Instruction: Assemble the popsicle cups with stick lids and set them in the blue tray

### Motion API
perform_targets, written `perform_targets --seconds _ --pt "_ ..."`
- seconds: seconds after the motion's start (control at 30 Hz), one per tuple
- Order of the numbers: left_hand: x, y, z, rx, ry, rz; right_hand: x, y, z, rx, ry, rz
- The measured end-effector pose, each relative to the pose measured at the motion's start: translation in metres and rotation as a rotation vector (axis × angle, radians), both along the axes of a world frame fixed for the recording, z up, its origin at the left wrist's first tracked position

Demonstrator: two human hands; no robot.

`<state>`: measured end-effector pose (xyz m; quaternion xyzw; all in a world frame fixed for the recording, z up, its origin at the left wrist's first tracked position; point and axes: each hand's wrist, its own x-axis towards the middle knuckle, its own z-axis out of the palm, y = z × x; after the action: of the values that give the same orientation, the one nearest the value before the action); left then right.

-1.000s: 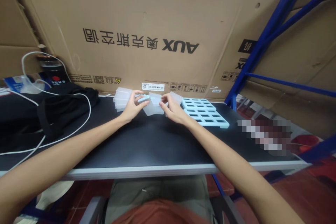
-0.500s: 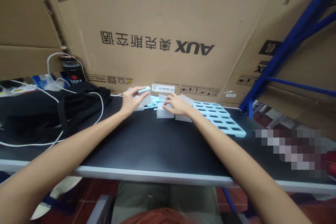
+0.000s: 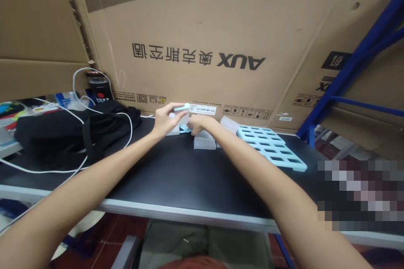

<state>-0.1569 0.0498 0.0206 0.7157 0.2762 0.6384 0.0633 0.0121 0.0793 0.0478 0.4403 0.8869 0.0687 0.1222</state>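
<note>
Between thumb and fingers, my left hand (image 3: 166, 121) grips a small translucent white plastic box (image 3: 184, 117) with a light-blue strip along its top. My right hand (image 3: 199, 122) is just to the right of that box, its fingers curled downward; what they hold, if anything, is hidden. Light-blue flat pieces (image 3: 184, 128) lie below and between the hands. In front of my right wrist stands another translucent white box (image 3: 204, 142). A further white box (image 3: 229, 124) lies beyond the right forearm, and one more (image 3: 173, 131) is partly covered under my left hand.
Light-blue trays with rectangular openings (image 3: 274, 150) lie right of my right forearm. A black bag (image 3: 59, 132) with a white cable (image 3: 131, 134) is on the left, a dark bottle (image 3: 100, 88) behind it. A large cardboard box (image 3: 189, 21) walls the table's back; blue metal posts (image 3: 350, 63) stand right.
My right hand has moved left from above the white boxes toward the box in my left hand, and its fingers have curled in. The left hand keeps its box. The camera view has shifted slightly.
</note>
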Motion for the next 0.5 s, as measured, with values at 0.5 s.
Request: perform_targets --seconds 0.5 --pt "-0.001 -0.007 -0.002 0.077 0.058 0.063 0.008 0.001 0.003 -0.034 -0.088 -0.152"
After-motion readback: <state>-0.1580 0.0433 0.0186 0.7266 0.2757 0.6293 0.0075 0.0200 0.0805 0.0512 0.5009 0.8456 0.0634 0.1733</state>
